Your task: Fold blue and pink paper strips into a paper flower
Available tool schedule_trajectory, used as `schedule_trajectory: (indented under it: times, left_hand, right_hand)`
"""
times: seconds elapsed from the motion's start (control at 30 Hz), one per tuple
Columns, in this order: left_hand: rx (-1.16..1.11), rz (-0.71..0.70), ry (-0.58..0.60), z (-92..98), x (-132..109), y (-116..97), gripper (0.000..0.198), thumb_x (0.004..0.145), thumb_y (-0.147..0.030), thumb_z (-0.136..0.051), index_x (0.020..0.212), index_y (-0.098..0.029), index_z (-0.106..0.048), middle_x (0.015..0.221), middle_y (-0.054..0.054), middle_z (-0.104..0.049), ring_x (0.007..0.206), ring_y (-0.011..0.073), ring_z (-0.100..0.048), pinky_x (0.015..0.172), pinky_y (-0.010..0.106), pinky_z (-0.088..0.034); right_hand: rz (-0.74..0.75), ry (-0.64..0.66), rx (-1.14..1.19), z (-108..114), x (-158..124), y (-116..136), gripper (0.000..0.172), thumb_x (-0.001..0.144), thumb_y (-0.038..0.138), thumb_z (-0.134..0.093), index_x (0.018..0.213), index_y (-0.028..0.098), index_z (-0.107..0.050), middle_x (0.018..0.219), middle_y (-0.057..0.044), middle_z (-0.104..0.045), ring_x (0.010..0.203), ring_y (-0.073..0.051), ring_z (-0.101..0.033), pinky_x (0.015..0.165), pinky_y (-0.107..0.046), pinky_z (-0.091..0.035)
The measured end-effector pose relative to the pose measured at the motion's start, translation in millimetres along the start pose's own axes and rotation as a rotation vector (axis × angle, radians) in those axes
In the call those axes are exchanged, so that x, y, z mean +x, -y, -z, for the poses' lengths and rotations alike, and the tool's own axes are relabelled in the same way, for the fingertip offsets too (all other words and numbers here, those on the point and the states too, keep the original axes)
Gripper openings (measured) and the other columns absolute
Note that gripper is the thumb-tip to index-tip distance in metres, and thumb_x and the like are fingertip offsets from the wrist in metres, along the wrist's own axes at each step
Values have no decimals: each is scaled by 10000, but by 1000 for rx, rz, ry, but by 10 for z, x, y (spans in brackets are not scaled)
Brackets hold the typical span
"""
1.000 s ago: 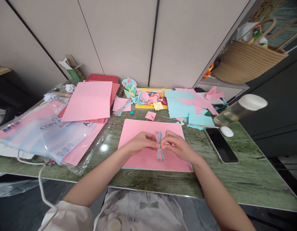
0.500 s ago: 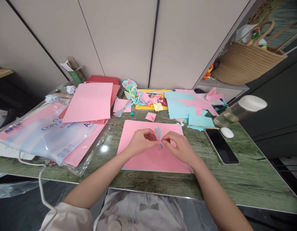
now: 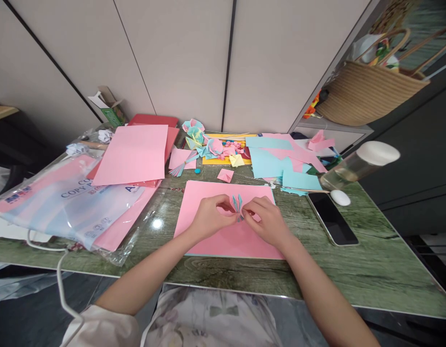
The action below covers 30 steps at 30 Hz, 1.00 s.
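Observation:
Between my two hands is a small pleated paper piece in pink and blue, its folds fanning upward from a narrow middle. My left hand pinches it from the left with thumb and fingers. From the right, the fingertips of my right hand close on the same piece near its narrow part. Both hands are over a stack of pink paper sheets. Just beyond the stack lies a small folded pink square. A similar pleated fan piece rests farther back on the left.
Left are a plastic copy-paper bag and loose pink sheets. Folded paper flowers and a yellow tray stand at the back. Blue paper scraps, a bottle, a white egg-shaped object and a phone are right.
My right hand has shifted slightly on the pleated piece, and its upper folds look closer together and more upright. My left hand keeps its pinch.

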<state>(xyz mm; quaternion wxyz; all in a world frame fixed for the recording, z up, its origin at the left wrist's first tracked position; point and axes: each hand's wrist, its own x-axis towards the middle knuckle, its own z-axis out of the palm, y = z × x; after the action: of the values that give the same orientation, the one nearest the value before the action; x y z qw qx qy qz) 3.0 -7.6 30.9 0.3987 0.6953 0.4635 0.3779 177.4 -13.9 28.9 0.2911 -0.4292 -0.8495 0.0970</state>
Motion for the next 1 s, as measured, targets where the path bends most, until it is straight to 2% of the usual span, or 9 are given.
schedule_trajectory:
  times: [0.33, 0.57, 0.7, 1.0]
  left_hand:
    - [35, -3, -14, 5, 7, -19, 130, 614, -264, -619, 647, -156, -555, 634, -12, -603, 649, 111, -558, 645, 219, -445]
    - [74, -3, -28, -16, -13, -22, 124, 622, -262, -612, 640, -159, -546, 661, -3, -619, 657, 116, -569, 648, 222, -446]
    - [116, -1, -51, -20, -34, -34, 143, 625, -282, -609, 634, -162, -530, 673, 1, -622, 664, 124, -573, 659, 231, -446]
    - [150, -12, -76, -19, -73, -95, 109, 618, -256, -614, 635, -171, -548, 673, -12, -630, 660, 125, -581, 663, 231, -449]
  right_hand:
    - [93, 11, -304, -88, -24, -4, 171, 804, 147, -395, 697, 156, -528, 648, -33, -541, 623, -139, -436, 668, -294, -296]
    - [155, -86, -427, -135, -33, -27, 199, 795, 141, -399, 637, 159, -519, 572, -18, -492, 577, -132, -402, 636, -288, -279]
    - [172, -140, -438, -148, -39, -34, 206, 795, 133, -405, 619, 165, -509, 547, -7, -476, 568, -127, -403, 626, -284, -279]
    - [142, -119, -354, -105, -56, 20, 233, 815, 128, -374, 613, 180, -478, 534, 1, -425, 556, -130, -388, 608, -291, -267]
